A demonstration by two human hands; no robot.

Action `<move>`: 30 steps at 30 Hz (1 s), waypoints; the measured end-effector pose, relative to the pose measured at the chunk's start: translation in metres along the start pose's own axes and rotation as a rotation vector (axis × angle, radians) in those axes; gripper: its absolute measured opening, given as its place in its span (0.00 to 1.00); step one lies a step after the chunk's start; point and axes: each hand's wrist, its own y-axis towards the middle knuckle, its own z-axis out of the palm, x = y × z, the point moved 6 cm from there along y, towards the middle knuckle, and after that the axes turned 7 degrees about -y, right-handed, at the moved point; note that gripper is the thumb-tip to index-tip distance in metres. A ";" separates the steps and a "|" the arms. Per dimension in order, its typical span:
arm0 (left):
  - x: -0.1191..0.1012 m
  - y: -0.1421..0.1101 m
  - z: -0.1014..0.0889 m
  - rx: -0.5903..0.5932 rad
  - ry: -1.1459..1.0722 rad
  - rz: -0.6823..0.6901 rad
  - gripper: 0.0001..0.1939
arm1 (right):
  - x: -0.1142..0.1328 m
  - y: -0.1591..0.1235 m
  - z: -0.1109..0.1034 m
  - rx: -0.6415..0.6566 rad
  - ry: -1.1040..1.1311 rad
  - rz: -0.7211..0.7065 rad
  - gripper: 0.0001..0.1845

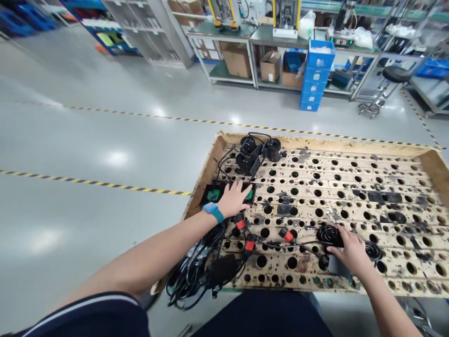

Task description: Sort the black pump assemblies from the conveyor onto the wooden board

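My left hand [234, 200] is spread flat over a black panel [207, 192] with green round faces, partly covering it. A teal wristband [214, 211] is around that wrist. My right hand [353, 252] has its thumb and fingers around a coiled black cable [328, 234]; a grey box-like part [337, 266] lies just below it. Between my hands, several black connectors with red rings lie on the perforated board, one red-ringed connector [288, 235] apart from the others. Cylindrical black parts [249, 157] with leads lie beyond my left hand.
The wooden-rimmed perforated board [351, 206] has raised edges. A bundle of black cables [196, 262] and a dark oblong part [224, 270] overhang its near left corner. Across the floor stand workbenches, stacked blue crates [315, 77] and a stool [396, 75].
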 end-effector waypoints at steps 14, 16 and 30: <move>-0.268 -0.128 0.134 0.537 -1.574 -0.430 0.30 | -0.022 0.043 -0.005 0.111 0.001 -0.237 0.31; -0.288 -0.127 0.133 0.484 -1.711 -0.430 0.36 | -0.014 0.038 -0.030 0.002 -0.029 -0.275 0.31; -0.263 -0.160 0.023 -0.217 -1.982 -0.393 0.41 | 0.082 -0.078 -0.072 -0.004 0.617 -0.453 0.25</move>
